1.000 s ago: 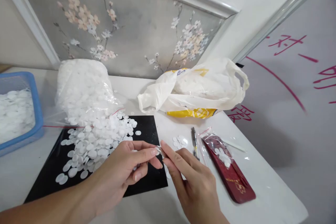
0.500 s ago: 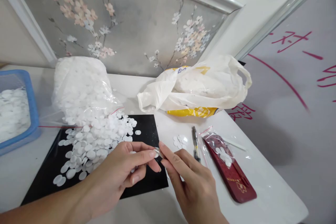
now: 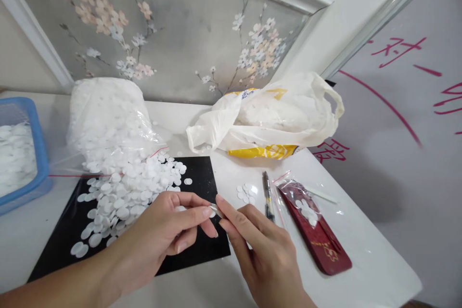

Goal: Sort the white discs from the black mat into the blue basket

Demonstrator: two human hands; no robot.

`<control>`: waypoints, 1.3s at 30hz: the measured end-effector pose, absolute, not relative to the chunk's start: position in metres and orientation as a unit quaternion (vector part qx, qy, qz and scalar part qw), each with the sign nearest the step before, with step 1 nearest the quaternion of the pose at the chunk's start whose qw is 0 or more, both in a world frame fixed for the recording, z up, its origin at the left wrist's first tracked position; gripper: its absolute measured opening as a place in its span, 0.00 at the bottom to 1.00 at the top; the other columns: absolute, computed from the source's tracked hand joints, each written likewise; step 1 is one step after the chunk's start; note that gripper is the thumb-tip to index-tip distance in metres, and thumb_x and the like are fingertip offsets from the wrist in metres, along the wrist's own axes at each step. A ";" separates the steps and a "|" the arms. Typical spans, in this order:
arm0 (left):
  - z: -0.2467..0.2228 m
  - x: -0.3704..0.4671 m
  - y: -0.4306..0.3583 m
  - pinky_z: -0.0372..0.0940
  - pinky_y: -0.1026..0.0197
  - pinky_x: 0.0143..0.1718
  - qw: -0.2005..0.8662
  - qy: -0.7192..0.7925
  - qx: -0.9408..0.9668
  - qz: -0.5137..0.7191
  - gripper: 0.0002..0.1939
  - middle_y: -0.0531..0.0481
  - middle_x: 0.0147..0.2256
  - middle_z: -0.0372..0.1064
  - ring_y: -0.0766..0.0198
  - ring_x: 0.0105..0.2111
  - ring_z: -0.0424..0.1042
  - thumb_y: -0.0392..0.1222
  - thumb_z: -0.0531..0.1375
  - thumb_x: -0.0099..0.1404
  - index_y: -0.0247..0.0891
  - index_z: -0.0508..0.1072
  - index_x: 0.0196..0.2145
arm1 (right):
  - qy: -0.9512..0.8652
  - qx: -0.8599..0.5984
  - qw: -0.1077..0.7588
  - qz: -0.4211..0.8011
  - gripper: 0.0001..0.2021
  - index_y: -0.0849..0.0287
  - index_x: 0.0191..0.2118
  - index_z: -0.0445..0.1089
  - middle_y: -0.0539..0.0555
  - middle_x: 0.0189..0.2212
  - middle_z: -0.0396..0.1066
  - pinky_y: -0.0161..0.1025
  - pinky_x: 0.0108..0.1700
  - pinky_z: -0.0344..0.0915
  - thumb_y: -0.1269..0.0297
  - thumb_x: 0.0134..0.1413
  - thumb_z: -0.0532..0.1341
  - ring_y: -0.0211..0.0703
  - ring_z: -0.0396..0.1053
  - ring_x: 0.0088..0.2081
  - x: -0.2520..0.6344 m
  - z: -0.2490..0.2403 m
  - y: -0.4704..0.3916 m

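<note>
Between thumb and forefinger, my left hand (image 3: 173, 226) pinches a small white disc (image 3: 213, 212), of which only part shows. Right up against it is my right hand (image 3: 262, 245), thumb and forefinger closed on a small thin greyish thing that is mostly hidden by the fingers. Both hands are above the right edge of a black mat (image 3: 195, 250). A loose heap of white discs (image 3: 126, 197) lies on the mat behind my left hand, spilling from the mouth of a clear zip bag (image 3: 108, 115).
At the left stands a blue-rimmed tub (image 3: 41, 154) of discs. A white plastic bag (image 3: 281, 115) lies at the back. Right of my hands are a small disc group (image 3: 246, 193), a pen (image 3: 268, 195), a dark red case (image 3: 334, 255) and a small clear bag with discs (image 3: 306, 209).
The whole view has shifted slightly. My hands keep nearly the same pose, fingertips still together at the white disc.
</note>
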State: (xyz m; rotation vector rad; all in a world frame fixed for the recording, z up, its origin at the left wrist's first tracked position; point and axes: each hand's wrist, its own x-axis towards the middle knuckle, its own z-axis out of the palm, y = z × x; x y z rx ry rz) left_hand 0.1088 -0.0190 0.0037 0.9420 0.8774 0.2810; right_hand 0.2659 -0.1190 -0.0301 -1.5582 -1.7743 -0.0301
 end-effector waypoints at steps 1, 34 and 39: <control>0.004 0.109 -0.019 0.37 0.66 0.17 0.790 0.406 0.441 0.130 0.11 0.51 0.25 0.74 0.78 0.14 0.48 0.47 0.65 0.60 0.36 0.77 0.28 | -0.696 -0.609 0.380 -0.012 0.16 0.61 0.57 0.69 0.51 0.24 0.68 0.30 0.23 0.63 0.70 0.66 0.55 0.35 0.64 0.22 0.266 -0.030 -0.119; 0.023 0.102 -0.006 0.41 0.66 0.19 0.739 0.406 0.536 0.036 0.11 0.51 0.29 0.76 0.77 0.15 0.51 0.47 0.62 0.61 0.35 0.72 0.33 | -0.686 -0.595 0.417 0.023 0.18 0.53 0.58 0.68 0.50 0.27 0.69 0.31 0.23 0.62 0.70 0.65 0.55 0.35 0.65 0.21 0.265 -0.040 -0.120; 0.021 0.103 -0.008 0.41 0.66 0.18 0.742 0.409 0.530 0.035 0.09 0.50 0.31 0.78 0.78 0.14 0.51 0.45 0.61 0.61 0.35 0.72 0.32 | -0.691 -0.597 0.407 0.023 0.19 0.51 0.59 0.66 0.50 0.27 0.69 0.31 0.23 0.63 0.70 0.65 0.55 0.35 0.66 0.22 0.264 -0.041 -0.122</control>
